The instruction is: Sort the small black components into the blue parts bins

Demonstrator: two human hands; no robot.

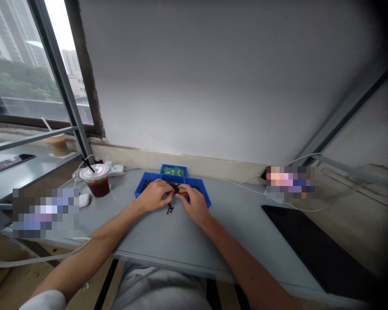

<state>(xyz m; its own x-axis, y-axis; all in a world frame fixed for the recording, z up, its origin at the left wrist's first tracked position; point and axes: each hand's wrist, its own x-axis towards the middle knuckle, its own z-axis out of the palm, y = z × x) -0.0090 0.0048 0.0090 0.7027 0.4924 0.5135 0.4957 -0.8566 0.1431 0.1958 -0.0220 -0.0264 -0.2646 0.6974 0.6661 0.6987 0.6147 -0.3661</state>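
My left hand (155,194) and my right hand (194,205) meet over the front of the blue bins, fingers pinched together. Between their fingertips is a small black part (175,188), too small to make out its kind. The left blue bin (138,192) holds many small black pieces and is partly covered by my left hand. My right hand hides much of the right blue bin (205,194), so its contents cannot be seen well. A few small black pieces (170,209) with thin stems lie on the table just below my hands.
Behind stands a smaller blue bin (173,166) with green pieces. At left are a lidded cup of dark drink (98,184), a white mouse (84,200) and a power strip (116,170). A black flat panel (313,249) lies at right on the grey table (239,224).
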